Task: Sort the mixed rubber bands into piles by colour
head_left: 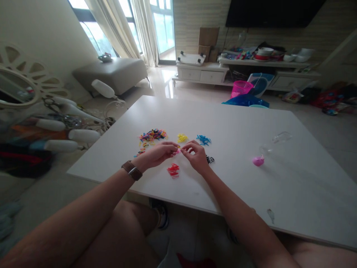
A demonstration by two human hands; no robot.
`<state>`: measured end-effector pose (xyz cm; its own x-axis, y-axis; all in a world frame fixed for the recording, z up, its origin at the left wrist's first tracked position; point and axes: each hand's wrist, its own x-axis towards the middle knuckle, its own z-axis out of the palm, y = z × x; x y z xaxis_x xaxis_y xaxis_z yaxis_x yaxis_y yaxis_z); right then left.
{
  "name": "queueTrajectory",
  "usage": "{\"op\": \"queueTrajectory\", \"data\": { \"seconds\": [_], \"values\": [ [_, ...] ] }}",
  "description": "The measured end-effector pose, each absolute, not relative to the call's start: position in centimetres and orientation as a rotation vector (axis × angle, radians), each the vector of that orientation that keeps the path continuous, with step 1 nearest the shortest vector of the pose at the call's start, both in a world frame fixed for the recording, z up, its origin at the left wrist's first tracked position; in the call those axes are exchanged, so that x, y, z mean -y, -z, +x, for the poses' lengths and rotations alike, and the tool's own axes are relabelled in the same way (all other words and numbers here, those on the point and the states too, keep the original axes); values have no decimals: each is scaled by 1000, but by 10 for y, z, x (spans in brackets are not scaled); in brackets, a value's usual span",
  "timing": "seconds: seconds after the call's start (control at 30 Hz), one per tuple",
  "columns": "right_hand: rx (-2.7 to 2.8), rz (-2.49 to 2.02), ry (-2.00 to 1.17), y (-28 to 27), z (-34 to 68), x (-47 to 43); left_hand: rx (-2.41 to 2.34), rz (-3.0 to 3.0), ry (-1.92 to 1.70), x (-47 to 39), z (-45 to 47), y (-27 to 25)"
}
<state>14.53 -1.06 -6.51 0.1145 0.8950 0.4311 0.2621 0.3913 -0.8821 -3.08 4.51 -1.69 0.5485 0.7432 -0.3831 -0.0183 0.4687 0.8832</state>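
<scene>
My left hand (163, 152), with a brown-strapped watch on its wrist, is closed in a pinch over the white table. A tiny yellowish rubber band (179, 147) shows at its fingertips. Close beside it, my right hand (195, 153) has thumb and forefinger pressed together; whatever is between them is too small to make out. Pink bands (178, 151) lie partly hidden under the fingertips. Around the hands are small piles of yellow bands (182, 138), blue bands (203, 140), red bands (173, 170) and half-covered black bands (210, 159). A mixed-colour heap (153, 135) lies behind my left hand.
On the right of the white table (237, 126) are a pink pouch-like object (258, 160) and a clear plastic container (281, 137). A small flat scrap (270, 216) lies near the front edge. A lamp with white shades (83, 135) stands left; a pink basket (241, 88) is beyond.
</scene>
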Motion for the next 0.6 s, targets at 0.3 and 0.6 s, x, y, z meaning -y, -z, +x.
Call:
{"op": "queueTrajectory", "data": {
  "seconds": [0.3,0.6],
  "values": [
    [1171,-1136,-902,71,149,3,-923,1059,-581,-43,-29,19],
    [863,-1101,-406,53,152,16,-946,1045,-607,-45,-31,19]
  ]
}}
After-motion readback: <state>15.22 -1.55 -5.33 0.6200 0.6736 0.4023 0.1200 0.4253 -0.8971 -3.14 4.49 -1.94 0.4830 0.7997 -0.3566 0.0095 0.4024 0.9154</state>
